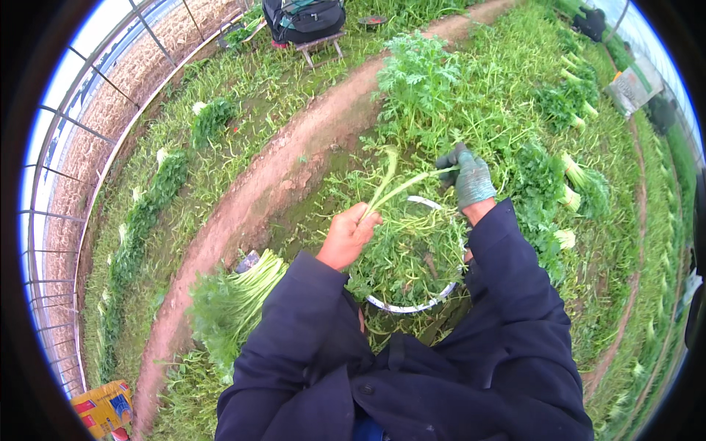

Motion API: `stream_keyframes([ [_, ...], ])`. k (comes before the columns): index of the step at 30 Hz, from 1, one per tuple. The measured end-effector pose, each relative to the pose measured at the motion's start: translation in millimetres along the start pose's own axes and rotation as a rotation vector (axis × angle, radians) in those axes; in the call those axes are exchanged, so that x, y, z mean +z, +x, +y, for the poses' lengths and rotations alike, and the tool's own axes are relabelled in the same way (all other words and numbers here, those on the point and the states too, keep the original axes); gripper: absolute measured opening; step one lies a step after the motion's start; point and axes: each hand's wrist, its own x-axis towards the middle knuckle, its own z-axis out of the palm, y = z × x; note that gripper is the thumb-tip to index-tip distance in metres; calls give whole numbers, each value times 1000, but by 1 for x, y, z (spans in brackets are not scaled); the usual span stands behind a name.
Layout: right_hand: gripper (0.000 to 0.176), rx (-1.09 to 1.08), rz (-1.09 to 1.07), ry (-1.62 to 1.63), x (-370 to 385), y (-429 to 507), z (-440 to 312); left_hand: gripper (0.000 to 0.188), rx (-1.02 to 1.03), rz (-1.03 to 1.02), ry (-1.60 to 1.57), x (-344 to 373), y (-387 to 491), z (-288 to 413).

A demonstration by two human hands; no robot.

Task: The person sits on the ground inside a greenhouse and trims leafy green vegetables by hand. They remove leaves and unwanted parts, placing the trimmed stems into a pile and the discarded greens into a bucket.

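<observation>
My bare left hand [348, 234] is closed around the lower ends of a few pale green stalks [405, 189]. My right hand [469, 173], in a grey-green glove, is at the far end of one stalk; whether its fingers pinch it is unclear. Below both hands lies a round white rim [411, 307] with loose leafy stems [408, 259] inside it. Beyond my hands stands a clump of leafy green plants [416, 82]. A large bunch of cut stalks [256, 286] lies beside my left arm.
A dirt path [231, 212] curves along the left. Tied leafy bundles [576, 171] lie at right, and a row of bundles [132, 237] at far left. A small stool [320, 43] bears a dark backpack [311, 19]. A yellow printed bag [105, 408] is at lower left.
</observation>
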Motion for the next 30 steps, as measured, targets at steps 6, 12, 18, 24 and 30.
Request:
stream_keyframes([
  [6,87,152,-150,-1693,-8,5,6,35,-69,63,-86,-15,2,10],
  [12,87,-195,-504,-297,45,-31,1,38,-183,-127,-392,-5,-1,30],
  [18,36,41,-605,-607,55,-44,-6,47,-230,-210,-412,-9,-4,35],
  [24,25,-61,-24,-96,15,-23,-41,46,-266,-167,-520,-14,-3,37],
  [30,35,71,-148,-551,23,-21,-13,47,-237,-108,-464,-10,-1,36],
])
